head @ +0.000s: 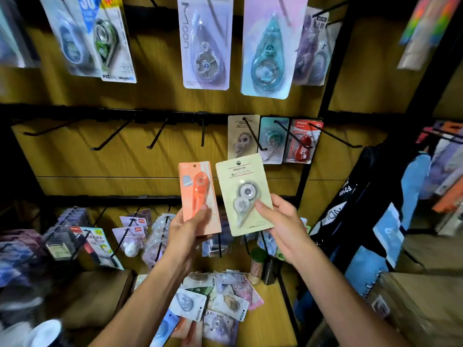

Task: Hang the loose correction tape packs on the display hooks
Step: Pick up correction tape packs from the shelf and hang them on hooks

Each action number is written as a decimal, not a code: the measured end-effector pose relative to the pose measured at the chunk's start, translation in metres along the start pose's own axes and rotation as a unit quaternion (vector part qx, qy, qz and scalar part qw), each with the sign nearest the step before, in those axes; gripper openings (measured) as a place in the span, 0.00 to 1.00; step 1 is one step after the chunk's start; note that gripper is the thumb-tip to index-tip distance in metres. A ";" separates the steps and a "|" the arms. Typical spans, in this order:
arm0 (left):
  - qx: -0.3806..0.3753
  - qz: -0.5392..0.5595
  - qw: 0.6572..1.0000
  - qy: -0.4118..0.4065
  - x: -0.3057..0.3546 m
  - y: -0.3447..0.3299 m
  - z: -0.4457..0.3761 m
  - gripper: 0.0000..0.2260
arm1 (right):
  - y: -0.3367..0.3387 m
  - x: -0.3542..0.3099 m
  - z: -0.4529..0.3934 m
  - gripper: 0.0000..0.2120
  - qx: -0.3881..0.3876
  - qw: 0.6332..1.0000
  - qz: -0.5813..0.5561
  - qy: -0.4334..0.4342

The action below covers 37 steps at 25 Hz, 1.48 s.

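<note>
The left hand (pixel 190 229) pinches the lower part of an orange pack (pixel 199 196), thumb across its front. The right hand (pixel 278 221) pinches a cream pack (pixel 244 194) the same way, thumb on the blister. Both packs are held upright, side by side, just below the middle rail (pixel 150 116).

The cream pack's hole could miss the tip of the matching hook (pixel 254 135) just above, since the grip is low and the card can flex or swing. A push could also knock the packs hanging beside it.

Four bare hooks (pixel 112 136) to the left leave free room. More loose packs (pixel 215 304) lie on the worktop (pixel 270 319) below, near its edge.
</note>
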<state>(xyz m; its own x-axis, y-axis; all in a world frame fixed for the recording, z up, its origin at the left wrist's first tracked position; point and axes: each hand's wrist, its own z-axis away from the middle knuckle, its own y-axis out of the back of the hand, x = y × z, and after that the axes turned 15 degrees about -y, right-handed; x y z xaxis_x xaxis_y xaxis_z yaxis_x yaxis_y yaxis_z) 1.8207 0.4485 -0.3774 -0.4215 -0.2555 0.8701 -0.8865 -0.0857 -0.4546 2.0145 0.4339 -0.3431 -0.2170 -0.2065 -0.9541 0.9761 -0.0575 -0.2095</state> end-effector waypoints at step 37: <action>-0.019 -0.052 0.998 -0.022 -0.002 0.036 -0.050 0.11 | -0.040 -0.080 -0.160 0.12 0.227 0.968 -0.056 -0.089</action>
<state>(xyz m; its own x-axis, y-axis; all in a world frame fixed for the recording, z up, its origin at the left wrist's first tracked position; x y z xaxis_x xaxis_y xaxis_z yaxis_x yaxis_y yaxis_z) 1.7800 0.4937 -0.3859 -0.3183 -0.2896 0.9027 -0.9322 -0.0776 -0.3536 1.9944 0.6085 -0.2929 -0.3596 -0.3372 -0.8701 0.8494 -0.5043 -0.1556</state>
